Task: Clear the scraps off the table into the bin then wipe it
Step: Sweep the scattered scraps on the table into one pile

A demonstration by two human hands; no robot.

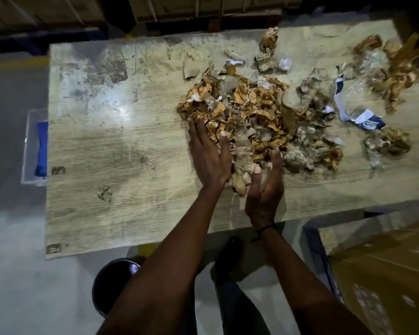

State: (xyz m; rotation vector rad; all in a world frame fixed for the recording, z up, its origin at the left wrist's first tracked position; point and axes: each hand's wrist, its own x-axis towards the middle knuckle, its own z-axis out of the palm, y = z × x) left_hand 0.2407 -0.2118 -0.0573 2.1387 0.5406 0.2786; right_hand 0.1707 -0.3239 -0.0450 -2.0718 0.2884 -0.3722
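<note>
A heap of crumpled brown paper and plastic scraps (249,110) covers the middle and right of the worn wooden table (111,151). My left hand (209,155) lies with straight fingers against the heap's left side. My right hand (266,184) cups the heap's near edge, fingers loosely bent around small scraps. Between the two hands sit a few torn pieces (240,175). A dark round bin (111,284) stands on the floor under the table's near edge, partly hidden by my left forearm.
More scraps (394,73) and a blue-and-white wrapper (363,117) lie at the table's right end. A clear tub holding something blue (36,146) sits past the left edge. Cardboard boxes (382,274) stand at the lower right. My foot (228,257) is under the table.
</note>
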